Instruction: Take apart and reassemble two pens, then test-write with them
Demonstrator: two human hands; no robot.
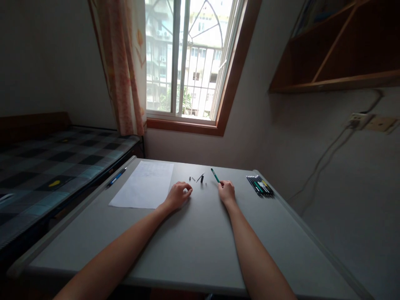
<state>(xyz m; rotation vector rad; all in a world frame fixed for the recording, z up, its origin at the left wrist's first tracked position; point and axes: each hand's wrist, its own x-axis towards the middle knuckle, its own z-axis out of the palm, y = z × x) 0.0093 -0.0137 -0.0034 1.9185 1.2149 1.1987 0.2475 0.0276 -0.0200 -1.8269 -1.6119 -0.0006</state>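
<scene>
Right hand (227,192) is clasping a slim green plastic pen (214,175) near-end, probably for steadiness; left hand (178,195) is curling, contents unclear.

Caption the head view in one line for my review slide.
Right hand holding a green pen, left hand near small loose parts on a pale table.

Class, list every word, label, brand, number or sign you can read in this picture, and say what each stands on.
No text is readable.
White sheet: faint lines near its top, too blurred to read.
Green pen, in the right hand: any lettering is too small.
Blue pen and group of pens: any print is too small.
</scene>
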